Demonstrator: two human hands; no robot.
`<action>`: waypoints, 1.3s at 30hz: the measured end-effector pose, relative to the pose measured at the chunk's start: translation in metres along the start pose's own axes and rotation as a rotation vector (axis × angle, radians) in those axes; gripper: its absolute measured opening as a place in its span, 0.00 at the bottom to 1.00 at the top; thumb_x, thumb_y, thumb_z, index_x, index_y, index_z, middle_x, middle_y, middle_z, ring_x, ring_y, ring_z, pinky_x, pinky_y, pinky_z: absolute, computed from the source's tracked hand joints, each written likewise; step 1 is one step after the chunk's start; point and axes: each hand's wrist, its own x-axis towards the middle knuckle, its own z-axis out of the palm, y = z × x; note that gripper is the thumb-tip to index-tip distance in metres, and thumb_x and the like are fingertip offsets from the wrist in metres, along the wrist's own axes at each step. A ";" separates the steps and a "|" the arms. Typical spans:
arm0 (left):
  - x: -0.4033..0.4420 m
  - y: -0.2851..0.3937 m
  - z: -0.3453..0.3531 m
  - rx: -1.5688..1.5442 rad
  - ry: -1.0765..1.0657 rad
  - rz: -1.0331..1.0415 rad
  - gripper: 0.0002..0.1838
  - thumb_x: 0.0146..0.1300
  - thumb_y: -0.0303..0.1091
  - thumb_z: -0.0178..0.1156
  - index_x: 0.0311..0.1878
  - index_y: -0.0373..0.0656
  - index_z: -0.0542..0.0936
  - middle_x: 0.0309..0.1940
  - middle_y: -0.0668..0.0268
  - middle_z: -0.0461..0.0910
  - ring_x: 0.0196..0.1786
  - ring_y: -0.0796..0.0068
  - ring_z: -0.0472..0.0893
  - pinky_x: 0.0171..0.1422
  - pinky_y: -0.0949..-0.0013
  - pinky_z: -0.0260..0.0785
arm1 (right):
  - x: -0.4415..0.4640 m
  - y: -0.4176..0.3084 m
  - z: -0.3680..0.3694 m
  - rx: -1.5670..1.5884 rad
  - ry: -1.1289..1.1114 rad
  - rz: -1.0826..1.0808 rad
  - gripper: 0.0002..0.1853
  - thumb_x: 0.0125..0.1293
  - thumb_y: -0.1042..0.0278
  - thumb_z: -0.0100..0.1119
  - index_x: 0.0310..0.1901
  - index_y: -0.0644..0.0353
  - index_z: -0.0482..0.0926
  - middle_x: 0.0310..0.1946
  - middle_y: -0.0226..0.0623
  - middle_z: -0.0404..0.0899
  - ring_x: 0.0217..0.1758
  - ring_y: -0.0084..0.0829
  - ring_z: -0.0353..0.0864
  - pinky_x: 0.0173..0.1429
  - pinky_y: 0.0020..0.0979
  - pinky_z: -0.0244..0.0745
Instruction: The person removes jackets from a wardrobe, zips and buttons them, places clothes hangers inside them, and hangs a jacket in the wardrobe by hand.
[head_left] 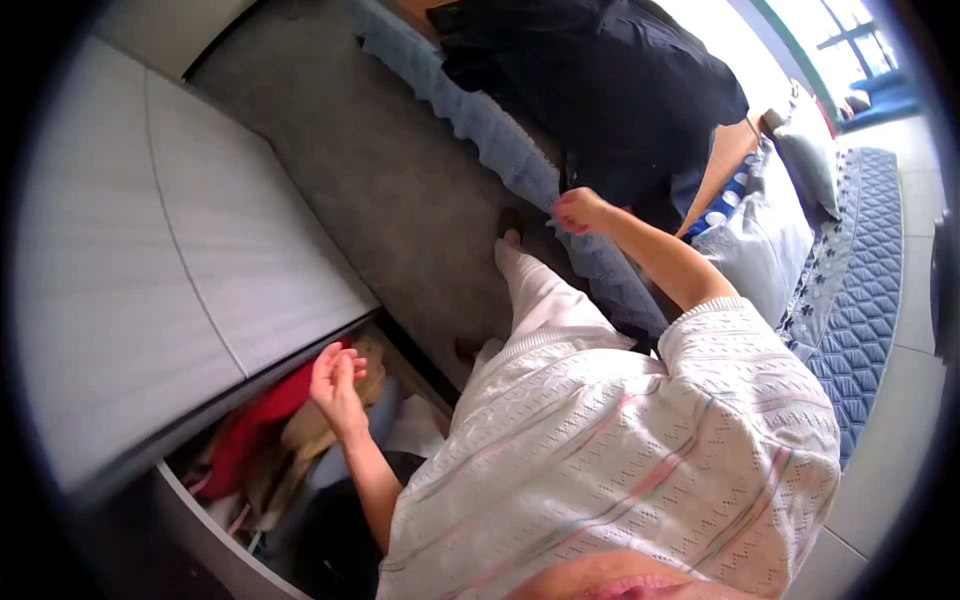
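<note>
My left hand is over an open drawer, palm up, fingers loosely bent and apart, with nothing visible in it. Below it lie heaped clothes: a red garment, a tan garment and a black one. On the other side, my right hand is at the bed's edge by the blue lace-edged bed skirt. Its fingers are curled closed, and whatever they hold, if anything, is hidden. Just beyond it a black garment is spread on the bed.
A large light-grey cabinet front rises above the drawer at left. Grey floor runs between cabinet and bed. Pillows rest at the bed's right end, beside a blue quilted mat. My legs stand between drawer and bed.
</note>
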 end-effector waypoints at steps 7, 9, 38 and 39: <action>0.122 -0.006 0.147 0.205 -0.218 -0.192 0.10 0.63 0.28 0.55 0.46 0.35 0.75 0.31 0.66 0.79 0.29 0.80 0.78 0.32 0.80 0.70 | 0.068 0.024 -0.214 0.360 0.609 0.072 0.14 0.60 0.65 0.54 0.48 0.52 0.74 0.30 0.27 0.75 0.24 0.21 0.74 0.24 0.29 0.71; 0.151 -0.008 0.195 0.254 -0.303 -0.253 0.10 0.62 0.27 0.55 0.46 0.36 0.75 0.31 0.66 0.79 0.28 0.81 0.78 0.30 0.81 0.69 | 0.081 0.026 -0.262 0.459 0.734 0.056 0.15 0.60 0.64 0.55 0.50 0.52 0.73 0.31 0.25 0.75 0.27 0.20 0.74 0.27 0.29 0.72; 0.450 0.071 0.715 0.430 -1.467 -0.652 0.39 0.59 0.54 0.57 0.67 0.44 0.57 0.52 0.57 0.74 0.51 0.60 0.76 0.50 0.60 0.73 | 0.167 -0.221 -0.167 -0.366 0.427 -0.456 0.27 0.62 0.50 0.45 0.61 0.55 0.67 0.63 0.38 0.64 0.67 0.35 0.59 0.71 0.34 0.51; 0.450 0.069 0.726 0.650 -1.401 -0.411 0.42 0.54 0.53 0.62 0.67 0.43 0.58 0.53 0.57 0.74 0.53 0.57 0.75 0.54 0.59 0.70 | 0.191 -0.225 -0.149 -0.441 0.398 -0.472 0.27 0.61 0.51 0.46 0.60 0.54 0.68 0.63 0.37 0.63 0.67 0.35 0.58 0.71 0.34 0.50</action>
